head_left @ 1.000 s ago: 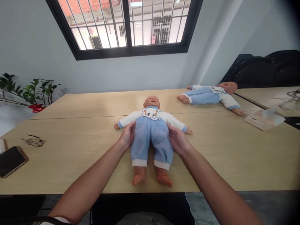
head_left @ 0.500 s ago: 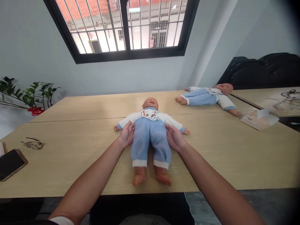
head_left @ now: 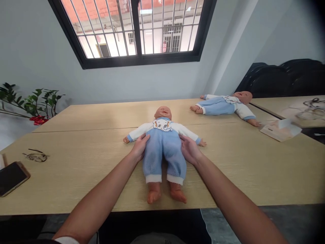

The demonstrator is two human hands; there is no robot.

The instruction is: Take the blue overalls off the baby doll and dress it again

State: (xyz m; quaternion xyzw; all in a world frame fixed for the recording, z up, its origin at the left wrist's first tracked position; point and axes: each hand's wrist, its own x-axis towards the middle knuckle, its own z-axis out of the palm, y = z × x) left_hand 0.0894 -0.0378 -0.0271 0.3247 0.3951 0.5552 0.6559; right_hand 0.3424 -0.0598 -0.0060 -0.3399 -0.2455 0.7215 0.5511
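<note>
A baby doll lies on its back on the table, feet towards me, in blue trousers and a white-sleeved top with an elephant face on the chest. Its arms stretch out to both sides. My left hand grips the doll's side at the hip, thumb on the cloth and the other fingers hidden beneath. On the opposite hip, my right hand holds the doll too, with its fingertips tucked out of sight under the body.
A second doll lies at the back right, near an open white box. Glasses and a phone are on the left. Cables lie at far right. A plant stands beyond the table's left end.
My left hand has turned inward, its thumb now pressing on the trousers. The doll's legs have shifted slightly to the right and towards me. My right hand has barely moved.
</note>
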